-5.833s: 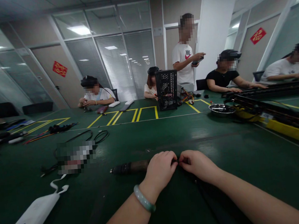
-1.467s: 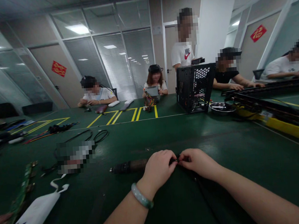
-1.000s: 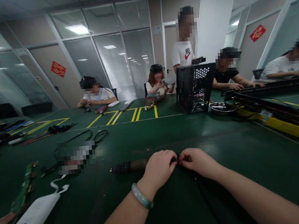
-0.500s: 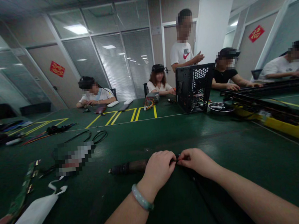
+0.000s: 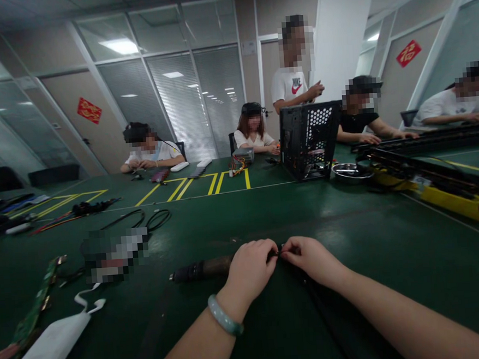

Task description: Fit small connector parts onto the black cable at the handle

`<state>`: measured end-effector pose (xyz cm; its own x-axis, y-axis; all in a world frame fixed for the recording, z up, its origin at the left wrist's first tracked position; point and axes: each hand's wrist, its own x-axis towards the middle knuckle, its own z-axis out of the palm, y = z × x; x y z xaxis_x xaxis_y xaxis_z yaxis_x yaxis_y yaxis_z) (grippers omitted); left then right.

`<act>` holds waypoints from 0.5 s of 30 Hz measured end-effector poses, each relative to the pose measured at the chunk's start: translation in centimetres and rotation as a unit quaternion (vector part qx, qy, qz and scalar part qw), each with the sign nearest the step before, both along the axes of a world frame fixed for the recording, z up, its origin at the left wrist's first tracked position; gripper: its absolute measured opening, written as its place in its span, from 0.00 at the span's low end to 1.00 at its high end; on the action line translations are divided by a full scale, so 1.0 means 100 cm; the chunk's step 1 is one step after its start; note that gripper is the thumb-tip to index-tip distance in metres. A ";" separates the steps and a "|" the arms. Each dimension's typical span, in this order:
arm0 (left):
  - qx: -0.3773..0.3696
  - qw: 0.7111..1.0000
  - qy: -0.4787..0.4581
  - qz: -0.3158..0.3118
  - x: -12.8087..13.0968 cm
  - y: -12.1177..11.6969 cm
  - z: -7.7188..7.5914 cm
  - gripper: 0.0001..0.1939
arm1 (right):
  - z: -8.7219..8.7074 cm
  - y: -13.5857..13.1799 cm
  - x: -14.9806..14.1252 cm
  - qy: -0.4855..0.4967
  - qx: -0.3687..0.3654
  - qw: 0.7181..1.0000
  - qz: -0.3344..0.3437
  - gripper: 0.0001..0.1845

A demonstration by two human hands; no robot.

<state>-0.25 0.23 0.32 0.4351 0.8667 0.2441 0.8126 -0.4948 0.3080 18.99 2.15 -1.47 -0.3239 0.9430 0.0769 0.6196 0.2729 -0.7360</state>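
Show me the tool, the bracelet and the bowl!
Tool (image 5: 200, 269), head view: middle of its body.
Bracelet (image 5: 221, 315), head view: outside of the band.
Bowl (image 5: 353, 180), head view: its front wall.

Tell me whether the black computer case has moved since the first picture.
Yes: the black computer case has moved right, away from the yellow line it stood beside, and now stands next to the metal bowl.

The left hand (image 5: 249, 269) and right hand (image 5: 313, 259) pinch what seems a small dark piece (image 5: 278, 253); a cylindrical tool (image 5: 202, 269) lies partly hidden.
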 end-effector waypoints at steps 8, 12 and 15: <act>-0.010 1.000 0.000 0.021 -0.001 -0.002 0.005 0.08 | 0.001 0.002 0.003 -0.022 0.034 0.999 0.016 0.03; 0.004 1.000 -0.001 0.011 -0.001 -0.002 0.003 0.07 | 0.003 -0.001 0.002 -0.044 0.064 0.997 0.024 0.01; 0.012 1.000 0.005 0.004 -0.002 -0.001 0.002 0.07 | 0.004 -0.002 0.001 -0.058 0.075 0.995 0.034 0.02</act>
